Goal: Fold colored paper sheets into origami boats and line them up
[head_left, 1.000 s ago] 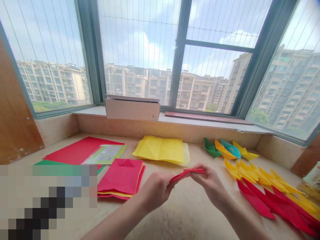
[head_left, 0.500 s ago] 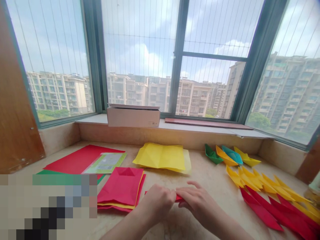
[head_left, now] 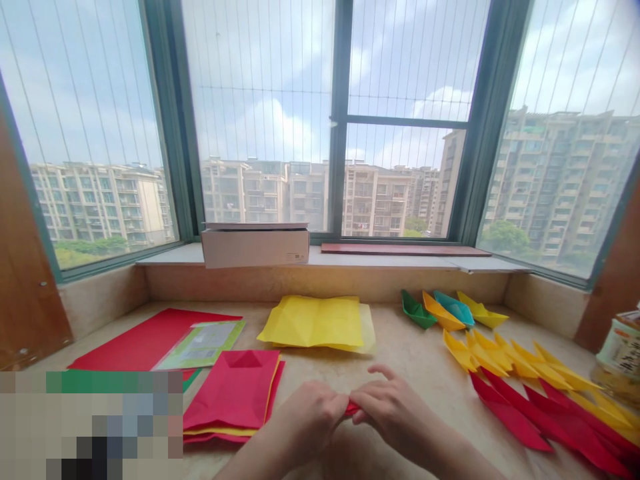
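A folded piece of red paper (head_left: pixel 351 407) is pinched between my two hands just above the table, mostly covered by the fingers. My left hand (head_left: pixel 315 412) is closed on its left part, thumb toward the middle. From the other side my right hand (head_left: pixel 387 407) grips it, with one finger raised off the paper. To the left lies a stack of red and yellow paper (head_left: pixel 235 390). Folded red paper boats (head_left: pixel 515 413) lie to the right of my right hand, beside a row of yellow paper boats (head_left: pixel 510 353).
Yellow sheets (head_left: pixel 313 323) lie behind my hands. Green, orange, teal and yellow boats (head_left: pixel 453 310) stand at the back right, near a jar (head_left: pixel 620 360). At left are a red sheet (head_left: pixel 135 340) and a clear packet (head_left: pixel 203 345). A white box (head_left: pixel 255 248) sits on the sill.
Both hands have come down closer to the table and together, covering most of the red paper. In the last half second they stay nearly in place while the view shifts.
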`<state>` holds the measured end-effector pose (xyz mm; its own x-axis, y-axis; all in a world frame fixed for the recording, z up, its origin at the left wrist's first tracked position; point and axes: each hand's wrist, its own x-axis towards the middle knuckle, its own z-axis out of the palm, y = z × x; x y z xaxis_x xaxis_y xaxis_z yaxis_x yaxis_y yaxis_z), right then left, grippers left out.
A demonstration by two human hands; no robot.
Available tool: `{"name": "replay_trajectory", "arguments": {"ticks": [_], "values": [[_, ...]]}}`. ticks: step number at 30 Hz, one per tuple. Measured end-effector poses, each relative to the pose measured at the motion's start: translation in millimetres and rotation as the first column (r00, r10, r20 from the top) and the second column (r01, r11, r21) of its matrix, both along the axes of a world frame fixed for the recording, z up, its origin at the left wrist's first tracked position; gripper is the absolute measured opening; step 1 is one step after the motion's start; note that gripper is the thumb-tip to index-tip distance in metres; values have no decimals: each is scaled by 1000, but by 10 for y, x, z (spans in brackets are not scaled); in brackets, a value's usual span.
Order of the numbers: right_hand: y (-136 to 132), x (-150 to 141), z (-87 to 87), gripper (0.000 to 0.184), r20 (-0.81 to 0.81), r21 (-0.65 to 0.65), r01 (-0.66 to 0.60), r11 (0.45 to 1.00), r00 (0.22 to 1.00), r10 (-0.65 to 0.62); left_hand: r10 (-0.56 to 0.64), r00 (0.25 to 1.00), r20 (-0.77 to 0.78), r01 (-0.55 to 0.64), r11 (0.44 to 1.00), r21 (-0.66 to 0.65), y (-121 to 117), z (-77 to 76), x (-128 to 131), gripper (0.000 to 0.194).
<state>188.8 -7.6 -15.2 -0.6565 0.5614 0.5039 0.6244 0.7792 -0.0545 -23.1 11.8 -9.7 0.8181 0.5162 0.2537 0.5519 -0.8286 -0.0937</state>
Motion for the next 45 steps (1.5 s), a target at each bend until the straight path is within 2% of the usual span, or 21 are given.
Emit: {"name": "replay_trajectory", "arguments": {"ticks": [6,9,14,18,21,26,31,35,37,40,45], "values": [[19,-59,-16,26,-21,74,24,997,1000,-23,46,992,121,-47,999,6,-44,44,15,10],[42,-37,-16,28,-66,61,32,998,997,-28,49,996,75,-53,998,45,-35,60,0,9],[120,103,-21,26,-77,-48,15,999,997,-19,90,996,23,-92,990,110,-44,121,-27,11],[132,112,-68,34,-76,-10,-5,1000,997,5,106,992,70,-111,992,67,-96,170,-10,13],[108,75,-69,31,-79,11,1,1000,997,-1,133,989,70,-136,990,38,-70,132,-10,13],[76,120,42,18,-154,-88,-13,996,988,0,106,991,76,-111,991,78,23,68,-41,17],[84,162,65,27,-175,-14,-74,997,982,71,83,989,125,-97,989,115,8,77,-41,23],[108,179,74,17,-207,-13,-54,998,977,50,100,984,148,-119,985,125,16,83,-74,21],[118,212,94,16,-224,-31,-49,998,974,41,110,982,152,-127,986,110,35,97,-103,20],[129,281,120,25,-243,-7,-56,998,969,53,106,972,211,-115,993,30,57,126,-144,25],[162,387,145,23,-259,51,-29,998,965,41,42,929,368,17,988,-156,85,155,-182,33]]}}
